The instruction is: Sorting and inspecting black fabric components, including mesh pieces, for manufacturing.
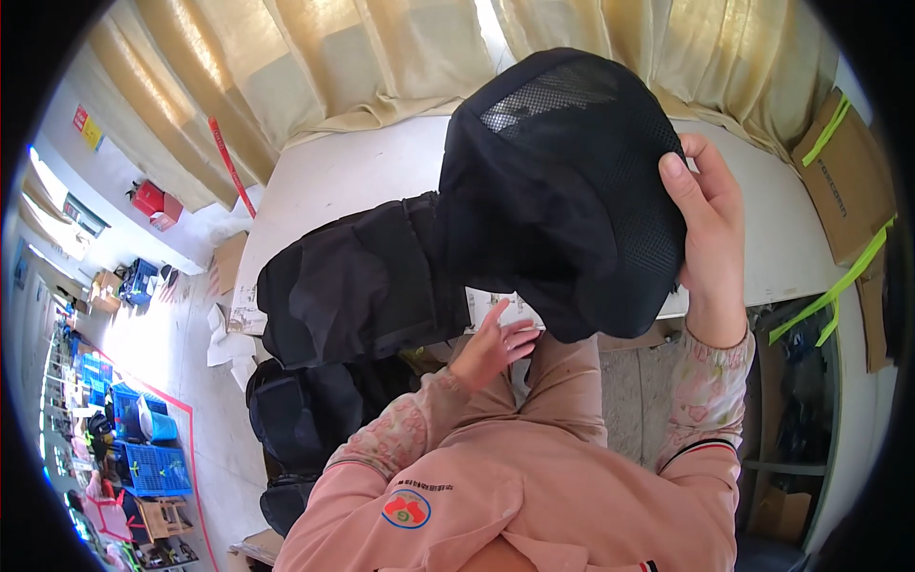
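— Where is the black mesh cap (562,191)?
— It is held up over the white table (353,172), its mesh side toward the camera. The right hand (710,224) grips its right edge, thumb on the mesh.
— And the left hand (491,348)?
— It sits under the cap with fingers spread loose, just touching the lower edge; it clasps nothing.
— What lies around?
— A pile of black padded pieces (357,281) lies on the table's near-left corner, more on the floor below. Beige curtains (334,57) hang behind, and cardboard boxes (843,176) stand to the right.

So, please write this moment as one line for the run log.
right hand: holds black mesh bag raised | left hand: open under bag | black bags: stacked on white table
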Available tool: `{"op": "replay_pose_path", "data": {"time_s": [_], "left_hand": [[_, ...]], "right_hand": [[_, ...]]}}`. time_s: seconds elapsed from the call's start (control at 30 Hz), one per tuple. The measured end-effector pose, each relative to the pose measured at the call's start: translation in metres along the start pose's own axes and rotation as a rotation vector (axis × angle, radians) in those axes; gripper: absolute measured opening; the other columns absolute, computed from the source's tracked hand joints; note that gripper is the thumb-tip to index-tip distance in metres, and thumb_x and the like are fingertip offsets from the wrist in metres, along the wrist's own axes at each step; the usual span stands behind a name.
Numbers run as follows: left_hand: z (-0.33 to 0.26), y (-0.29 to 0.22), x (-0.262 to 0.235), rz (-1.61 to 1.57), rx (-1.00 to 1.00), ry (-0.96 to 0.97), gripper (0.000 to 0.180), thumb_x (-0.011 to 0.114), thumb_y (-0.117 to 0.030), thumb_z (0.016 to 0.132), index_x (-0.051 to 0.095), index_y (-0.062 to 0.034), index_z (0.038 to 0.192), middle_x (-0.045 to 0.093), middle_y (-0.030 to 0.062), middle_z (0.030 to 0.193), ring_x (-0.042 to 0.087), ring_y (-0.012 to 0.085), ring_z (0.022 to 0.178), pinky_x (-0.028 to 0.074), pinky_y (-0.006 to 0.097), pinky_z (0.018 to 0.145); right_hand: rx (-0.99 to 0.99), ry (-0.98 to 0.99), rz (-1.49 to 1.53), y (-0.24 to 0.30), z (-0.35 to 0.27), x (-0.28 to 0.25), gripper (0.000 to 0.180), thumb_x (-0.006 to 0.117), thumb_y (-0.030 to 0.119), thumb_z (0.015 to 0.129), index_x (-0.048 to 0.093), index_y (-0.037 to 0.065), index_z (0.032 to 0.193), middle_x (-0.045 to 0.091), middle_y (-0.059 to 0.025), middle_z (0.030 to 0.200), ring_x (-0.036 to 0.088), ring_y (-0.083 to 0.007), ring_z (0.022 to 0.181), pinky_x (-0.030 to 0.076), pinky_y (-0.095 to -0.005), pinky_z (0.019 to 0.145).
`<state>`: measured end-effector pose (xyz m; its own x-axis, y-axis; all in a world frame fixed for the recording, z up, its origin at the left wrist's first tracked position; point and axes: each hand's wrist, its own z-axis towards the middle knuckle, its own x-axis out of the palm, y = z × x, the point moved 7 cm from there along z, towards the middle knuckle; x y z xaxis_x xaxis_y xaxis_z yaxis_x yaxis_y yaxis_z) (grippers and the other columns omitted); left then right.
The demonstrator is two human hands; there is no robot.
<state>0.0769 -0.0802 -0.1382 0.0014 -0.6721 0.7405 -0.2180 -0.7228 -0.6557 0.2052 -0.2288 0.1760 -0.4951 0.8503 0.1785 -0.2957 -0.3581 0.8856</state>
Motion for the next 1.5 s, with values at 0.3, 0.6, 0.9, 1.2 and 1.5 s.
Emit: {"op": "replay_pose_path", "data": {"time_s": [0.3,0.6,0.9,1.2,1.5], "left_hand": [[0.073,0.007,0.004,-0.49,0.0,0.003,0.037,0.054,-0.027,0.096,0.054,-0.0045,0.125,0.063,0.006,0.121,0.061,0.0182,0.108,0.049,0.035,0.092],[0.014,-0.065,0.082,-0.605,0.294,0.389,0.044,0.052,-0.029,0.096,0.049,-0.0027,0.131,0.053,0.0111,0.134,0.052,0.0252,0.12,0.041,0.038,0.103],[-0.047,-0.175,-0.044,0.532,0.128,-0.268,0.055,0.056,-0.04,0.094,0.047,-0.0007,0.133,0.057,0.0088,0.128,0.055,0.0206,0.114,0.042,0.035,0.098],[0.003,-0.152,-0.122,0.306,0.222,-0.471,0.02,0.053,-0.023,0.098,0.059,-0.0058,0.107,0.066,0.0037,0.103,0.064,0.0161,0.091,0.052,0.03,0.081],[0.026,-0.285,-0.133,0.194,0.092,-0.442,0.016,0.057,-0.018,0.095,0.057,-0.0085,0.108,0.065,0.0043,0.099,0.064,0.0162,0.087,0.053,0.031,0.076]], "right_hand": [[0.0,0.109,0.179,-0.002,-0.029,0.024,0.018,0.058,0.01,0.094,0.05,0.004,0.108,0.063,-0.0051,0.099,0.06,-0.0091,0.085,0.048,-0.0223,0.075],[0.012,0.022,-0.839,-0.146,-0.032,-0.056,0.029,0.068,0.021,0.086,0.05,0.002,0.1,0.062,-0.0215,0.083,0.063,-0.0395,0.08,0.049,-0.0414,0.069],[0.245,-0.212,-0.671,-0.143,-0.022,-0.188,0.022,0.064,0.022,0.089,0.06,0.001,0.09,0.063,-0.004,0.086,0.057,-0.0126,0.076,0.047,-0.0307,0.069],[0.194,0.231,0.052,-0.006,-0.004,-0.026,0.065,0.07,0.023,0.084,0.041,-0.003,0.136,0.059,-0.0077,0.119,0.061,-0.0117,0.094,0.05,-0.0238,0.08],[0.197,0.648,0.198,0.042,0.038,0.195,0.081,0.078,0.023,0.073,0.037,-0.009,0.135,0.061,-0.0176,0.084,0.061,-0.0184,0.058,0.039,-0.028,0.04]]}}
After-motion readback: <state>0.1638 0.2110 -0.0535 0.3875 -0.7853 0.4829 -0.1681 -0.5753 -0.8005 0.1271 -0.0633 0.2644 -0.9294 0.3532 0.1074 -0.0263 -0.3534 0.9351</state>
